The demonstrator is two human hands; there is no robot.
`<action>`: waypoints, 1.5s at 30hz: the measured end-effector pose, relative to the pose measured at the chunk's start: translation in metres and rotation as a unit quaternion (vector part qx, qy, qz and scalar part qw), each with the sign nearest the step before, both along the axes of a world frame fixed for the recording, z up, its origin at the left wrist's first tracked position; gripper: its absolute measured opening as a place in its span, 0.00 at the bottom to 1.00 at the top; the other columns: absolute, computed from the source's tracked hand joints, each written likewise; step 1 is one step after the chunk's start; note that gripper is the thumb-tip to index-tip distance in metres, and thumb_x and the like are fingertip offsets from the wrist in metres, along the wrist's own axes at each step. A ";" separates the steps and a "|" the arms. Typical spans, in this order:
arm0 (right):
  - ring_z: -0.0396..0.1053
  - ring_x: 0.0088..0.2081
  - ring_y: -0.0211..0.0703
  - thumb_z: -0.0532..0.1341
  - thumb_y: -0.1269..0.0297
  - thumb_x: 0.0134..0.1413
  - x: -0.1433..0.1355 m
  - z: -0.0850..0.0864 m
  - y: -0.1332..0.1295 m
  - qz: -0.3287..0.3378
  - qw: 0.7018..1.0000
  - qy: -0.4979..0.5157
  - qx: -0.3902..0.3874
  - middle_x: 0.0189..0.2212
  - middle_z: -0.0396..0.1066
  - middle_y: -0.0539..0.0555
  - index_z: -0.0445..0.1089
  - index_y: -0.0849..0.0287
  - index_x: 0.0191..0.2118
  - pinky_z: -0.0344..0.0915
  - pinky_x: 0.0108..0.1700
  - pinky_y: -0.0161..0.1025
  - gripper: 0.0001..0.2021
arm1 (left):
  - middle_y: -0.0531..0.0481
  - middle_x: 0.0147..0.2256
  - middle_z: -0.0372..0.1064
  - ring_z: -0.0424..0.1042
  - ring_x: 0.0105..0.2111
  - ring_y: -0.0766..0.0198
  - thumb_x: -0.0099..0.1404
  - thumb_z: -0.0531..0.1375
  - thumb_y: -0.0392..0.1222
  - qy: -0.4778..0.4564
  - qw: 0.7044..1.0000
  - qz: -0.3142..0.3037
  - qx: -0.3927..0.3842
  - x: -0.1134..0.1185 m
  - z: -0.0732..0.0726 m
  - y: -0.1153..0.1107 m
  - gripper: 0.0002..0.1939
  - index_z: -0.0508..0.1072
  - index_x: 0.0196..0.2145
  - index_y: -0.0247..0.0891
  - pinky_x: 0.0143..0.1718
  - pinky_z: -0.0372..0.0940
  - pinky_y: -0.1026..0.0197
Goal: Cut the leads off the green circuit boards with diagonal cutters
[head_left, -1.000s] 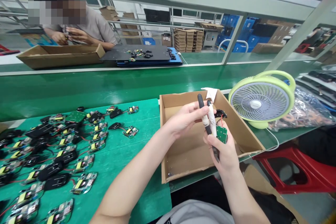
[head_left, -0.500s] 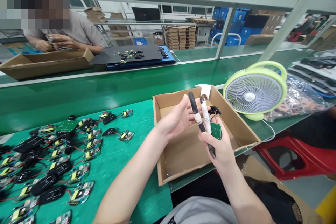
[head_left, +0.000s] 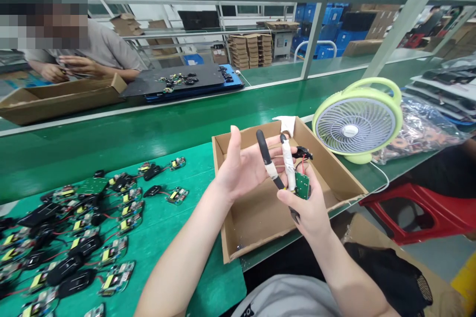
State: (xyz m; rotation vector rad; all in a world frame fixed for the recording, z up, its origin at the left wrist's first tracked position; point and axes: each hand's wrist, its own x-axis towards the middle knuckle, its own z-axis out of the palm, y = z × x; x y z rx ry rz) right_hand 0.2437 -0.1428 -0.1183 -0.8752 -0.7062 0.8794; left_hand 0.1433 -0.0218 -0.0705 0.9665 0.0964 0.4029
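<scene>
My right hand (head_left: 312, 208) is closed round a pair of pliers (head_left: 288, 161), whose black handles, wrapped in white tape, point up and away from me. The jaws are mostly hidden by the hand. In the same hand is a green circuit board (head_left: 302, 185), from which red wires run to a black plastic piece (head_left: 303, 152). My left hand (head_left: 243, 171) is open, its thumb raised and its fingers stretched out behind the handles; whether they touch them I cannot tell. Both hands are over a shallow cardboard box (head_left: 256, 233).
Several circuit boards wired to black casings (head_left: 78, 282) lie on a green mat (head_left: 167, 242) to the left. A lime-green fan (head_left: 357, 124) stands right of the box, before a bag of parts (head_left: 431, 129). Across the green bench a co-worker (head_left: 107, 44) sits behind another box (head_left: 63, 101).
My left hand has opened wider, its thumb moving left and away from the pliers' handles. The handles have spread slightly further apart. My right hand keeps its hold; the view has shifted a little.
</scene>
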 end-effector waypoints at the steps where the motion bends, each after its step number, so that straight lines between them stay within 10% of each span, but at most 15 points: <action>1: 0.62 0.27 0.33 0.74 0.73 0.45 0.000 0.000 0.000 0.001 1.000 0.000 -0.001 0.27 0.68 0.42 0.66 0.54 0.34 0.60 0.31 0.31 0.16 | 0.30 0.51 0.74 0.68 0.58 0.37 0.53 0.51 0.84 0.001 1.000 0.003 0.005 0.000 0.000 0.000 0.53 0.76 0.52 0.33 0.57 0.63 0.45; 12: 0.61 0.27 0.35 0.75 0.72 0.38 0.003 0.002 0.002 0.009 0.999 0.035 -0.017 0.27 0.68 0.43 0.65 0.54 0.35 0.60 0.31 0.34 0.20 | 0.36 0.57 0.70 0.73 0.51 0.48 0.57 0.73 0.54 0.000 0.986 0.042 0.160 0.000 -0.015 0.005 0.37 0.70 0.61 0.43 0.49 0.68 0.53; 21: 0.62 0.28 0.36 0.77 0.70 0.37 0.004 -0.001 -0.001 0.013 0.999 0.033 -0.030 0.28 0.68 0.44 0.64 0.53 0.37 0.60 0.31 0.34 0.24 | 0.35 0.56 0.70 0.71 0.56 0.42 0.45 0.78 0.54 -0.005 0.983 0.043 0.180 -0.001 -0.010 0.002 0.48 0.68 0.62 0.41 0.57 0.64 0.47; 29: 0.58 0.28 0.35 0.76 0.66 0.45 0.005 -0.003 0.002 0.015 0.998 0.054 -0.028 0.27 0.64 0.44 0.67 0.54 0.38 0.56 0.31 0.32 0.18 | 0.40 0.46 0.75 0.74 0.50 0.50 0.53 0.75 0.44 0.035 0.984 0.117 0.127 0.003 -0.006 -0.004 0.33 0.70 0.54 0.37 0.52 0.68 0.52; 33: 0.59 0.29 0.35 0.77 0.65 0.44 0.006 -0.004 0.001 0.009 0.999 0.027 -0.022 0.29 0.65 0.45 0.66 0.54 0.37 0.57 0.32 0.33 0.19 | 0.37 0.52 0.72 0.71 0.56 0.46 0.51 0.77 0.49 0.027 0.988 0.074 0.130 0.003 -0.010 0.000 0.41 0.67 0.59 0.41 0.55 0.66 0.49; 38: 0.60 0.28 0.36 0.76 0.68 0.44 0.006 -0.006 -0.004 -0.003 0.999 -0.026 0.019 0.29 0.65 0.45 0.63 0.52 0.35 0.58 0.30 0.34 0.20 | 0.36 0.64 0.61 0.54 0.68 0.40 0.44 0.62 0.83 -0.081 0.994 0.060 0.033 -0.004 -0.006 0.002 0.57 0.66 0.62 0.42 0.63 0.57 0.46; 45: 0.63 0.29 0.36 0.75 0.70 0.48 0.009 -0.012 -0.009 -0.027 0.994 -0.094 0.043 0.30 0.66 0.46 0.63 0.52 0.36 0.60 0.29 0.33 0.19 | 0.36 0.66 0.58 0.52 0.70 0.46 0.54 0.44 0.85 -0.137 0.990 -0.007 -0.043 -0.008 -0.001 0.001 0.57 0.58 0.67 0.40 0.64 0.54 0.46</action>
